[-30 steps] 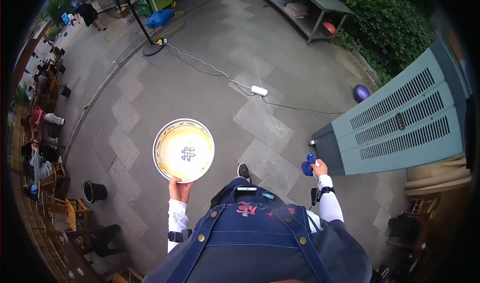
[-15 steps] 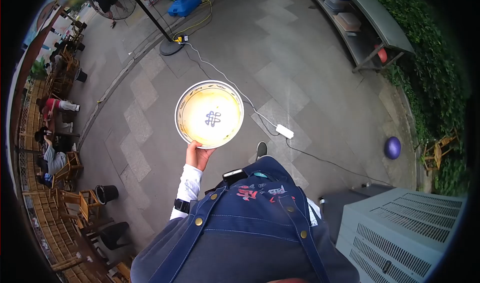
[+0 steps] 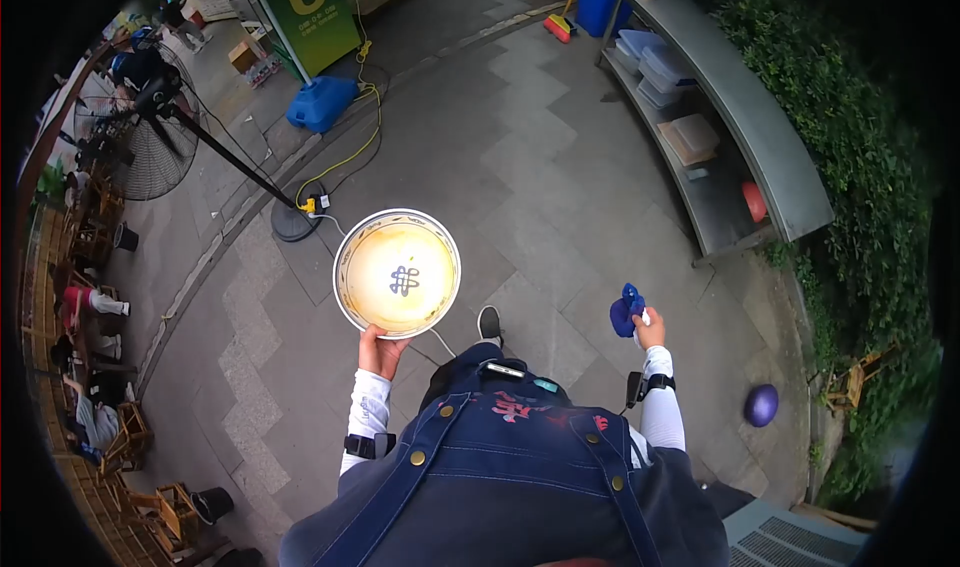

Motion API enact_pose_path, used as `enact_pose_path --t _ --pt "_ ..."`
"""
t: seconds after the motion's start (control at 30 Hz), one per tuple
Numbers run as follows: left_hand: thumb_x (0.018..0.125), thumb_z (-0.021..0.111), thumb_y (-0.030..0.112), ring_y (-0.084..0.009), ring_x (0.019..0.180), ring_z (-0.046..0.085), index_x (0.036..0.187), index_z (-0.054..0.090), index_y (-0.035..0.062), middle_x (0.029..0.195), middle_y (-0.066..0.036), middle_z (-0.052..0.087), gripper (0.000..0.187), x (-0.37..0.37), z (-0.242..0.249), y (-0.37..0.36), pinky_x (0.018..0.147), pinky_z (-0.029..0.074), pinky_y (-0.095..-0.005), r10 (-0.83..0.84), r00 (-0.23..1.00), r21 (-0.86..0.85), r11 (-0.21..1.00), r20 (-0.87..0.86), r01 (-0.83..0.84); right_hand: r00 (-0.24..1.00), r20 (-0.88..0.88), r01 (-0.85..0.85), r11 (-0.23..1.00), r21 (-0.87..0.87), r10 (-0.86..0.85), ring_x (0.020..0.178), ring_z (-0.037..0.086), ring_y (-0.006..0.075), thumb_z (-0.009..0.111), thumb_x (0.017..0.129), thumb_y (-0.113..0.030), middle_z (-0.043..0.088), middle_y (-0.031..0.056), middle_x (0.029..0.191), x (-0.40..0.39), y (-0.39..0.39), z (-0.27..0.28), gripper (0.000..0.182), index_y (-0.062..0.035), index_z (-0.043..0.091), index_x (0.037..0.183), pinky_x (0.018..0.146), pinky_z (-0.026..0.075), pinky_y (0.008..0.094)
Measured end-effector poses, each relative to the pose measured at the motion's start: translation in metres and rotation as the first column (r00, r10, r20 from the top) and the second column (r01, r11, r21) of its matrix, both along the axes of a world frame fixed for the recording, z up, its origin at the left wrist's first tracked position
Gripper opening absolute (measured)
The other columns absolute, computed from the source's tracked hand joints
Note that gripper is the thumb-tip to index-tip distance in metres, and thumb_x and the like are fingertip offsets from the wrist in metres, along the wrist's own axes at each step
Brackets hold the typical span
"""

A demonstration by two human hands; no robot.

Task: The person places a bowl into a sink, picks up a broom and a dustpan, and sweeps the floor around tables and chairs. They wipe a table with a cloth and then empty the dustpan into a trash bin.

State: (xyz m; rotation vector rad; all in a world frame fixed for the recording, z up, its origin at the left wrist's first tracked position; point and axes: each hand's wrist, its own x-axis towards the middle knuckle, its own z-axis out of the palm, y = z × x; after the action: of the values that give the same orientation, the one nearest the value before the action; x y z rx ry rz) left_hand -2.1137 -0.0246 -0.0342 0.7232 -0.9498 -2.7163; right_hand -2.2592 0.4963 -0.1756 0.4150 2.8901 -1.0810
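A round bowl [image 3: 398,312] with a patterned rim and a dark knot-like mark inside is tipped toward me, its inside stained yellowish. My left hand [image 3: 382,351] grips its near edge, thumb over the rim and the other fingers partly hidden beneath. Out to the right, my right hand [image 3: 650,329] is closed around a crumpled blue cloth [image 3: 627,311], which sticks out past the fingers. The bowl and the cloth are well apart.
A metal shelf table [image 3: 745,97] with plastic boxes stands at right. Ahead left are a standing fan [image 3: 160,117] and a blue base [image 3: 320,104] with yellow cable. A purple ball [image 3: 761,405] lies at right. People sit along the left.
My right hand has come into view holding the blue cloth. The bowl stays in my left hand. The surroundings have shifted as I moved forward; the shelf and fan show more fully.
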Motion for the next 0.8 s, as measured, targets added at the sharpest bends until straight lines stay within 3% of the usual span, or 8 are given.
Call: enact_pose_path --t 0.07,0.13,0.27,0.43,0.6,0.67,0.73,0.8 --pt "0.07 0.04 0.006 -0.0353 0.102 0.049 0.118 0.031 -0.0061 0.115 -0.022 0.044 0.05 -0.094 0.02 -0.004 0.08 0.048 -0.0444 -0.028 1.0 -0.029 0.999 0.003 0.028 0.986 0.089 0.148 0.986 -0.077 -0.141 0.085 0.057 0.0217 0.065 0.067 -0.019 0.06 0.0129 0.092 -0.037 0.002 -0.042 0.035 -0.0025 0.056 0.097 0.077 0.043 0.0325" --pt "0.07 0.039 0.005 -0.0359 0.101 0.049 0.118 0.031 -0.0066 0.113 -0.022 0.046 0.049 -0.182 0.013 -0.021 0.082 0.047 -0.044 -0.05 0.999 0.013 0.999 0.008 0.05 0.942 0.228 0.263 0.963 -0.048 -0.246 0.087 0.057 0.0259 0.067 0.063 -0.023 0.06 0.0157 0.094 -0.045 -0.014 -0.061 0.041 -0.0015 0.057 0.096 0.079 0.043 0.0329" --pt "0.071 0.039 0.005 -0.0359 0.102 0.049 0.116 0.033 -0.0068 0.113 -0.022 0.046 0.047 -0.348 0.032 -0.049 0.083 0.046 -0.044 -0.032 0.999 0.083 0.996 -0.004 0.032 0.749 0.652 0.096 0.993 0.074 -0.121 0.079 0.059 0.0264 0.066 0.061 -0.021 0.062 0.0142 0.084 -0.046 -0.034 -0.092 0.035 -0.0023 0.058 0.089 0.072 0.045 0.0341" --pt "0.072 0.039 0.006 -0.0336 0.098 0.052 0.114 0.036 -0.0049 0.111 -0.019 0.049 0.044 -0.558 0.024 -0.107 0.081 0.047 -0.0444 0.012 0.999 0.091 0.996 -0.044 -0.008 0.537 0.821 0.077 0.98 0.182 -0.195 0.08 0.059 0.0265 0.065 0.062 -0.022 0.062 0.014 0.085 -0.205 -0.057 -0.101 0.036 -0.0026 0.058 0.091 0.073 0.045 0.0335" --pt "0.071 0.04 0.007 -0.0331 0.097 0.053 0.113 0.038 -0.0042 0.11 -0.019 0.05 0.043 -0.738 0.044 -0.159 0.081 0.047 -0.044 0.101 0.995 0.041 0.994 0.009 -0.102 0.658 0.725 0.1 0.978 0.183 -0.203 0.081 0.059 0.0267 0.064 0.062 -0.023 0.062 0.0137 0.086 -0.5 -0.094 -0.108 0.037 -0.003 0.058 0.094 0.074 0.045 0.0329" --pt "0.071 0.04 0.008 -0.0332 0.097 0.053 0.112 0.038 -0.004 0.109 -0.019 0.05 0.043 -0.797 0.043 -0.186 0.081 0.047 -0.0441 0.168 0.986 0.084 0.982 -0.003 -0.167 0.818 0.55 0.141 0.986 0.094 -0.169 0.082 0.059 0.0267 0.063 0.062 -0.023 0.062 0.0136 0.087 -0.666 -0.137 -0.106 0.038 -0.0031 0.058 0.094 0.075 0.045 0.0326" --pt "0.07 0.04 0.007 -0.0329 0.097 0.053 0.112 0.038 -0.0051 0.107 -0.019 0.052 0.044 -0.862 0.042 -0.219 0.082 0.046 -0.0446 0.176 0.984 0.105 0.979 0.008 -0.176 0.91 0.413 0.081 0.993 -0.081 -0.041 0.083 0.059 0.0251 0.065 0.063 -0.023 0.061 0.0141 0.09 -0.85 -0.229 -0.005 0.041 -0.0021 0.057 0.098 0.075 0.045 0.0321" --pt "0.07 0.041 0.007 -0.0315 0.096 0.054 0.111 0.038 -0.0057 0.108 -0.018 0.052 0.044 -0.935 0.039 -0.251 0.08 0.048 -0.0429 0.211 0.977 0.078 0.975 -0.026 -0.208 0.994 0.081 -0.071 0.992 -0.1 0.08 0.087 0.057 0.0293 0.064 0.064 -0.025 0.059 0.0168 0.092 -1.018 -0.276 -0.027 0.038 -0.0051 0.058 0.095 0.078 0.043 0.0346"
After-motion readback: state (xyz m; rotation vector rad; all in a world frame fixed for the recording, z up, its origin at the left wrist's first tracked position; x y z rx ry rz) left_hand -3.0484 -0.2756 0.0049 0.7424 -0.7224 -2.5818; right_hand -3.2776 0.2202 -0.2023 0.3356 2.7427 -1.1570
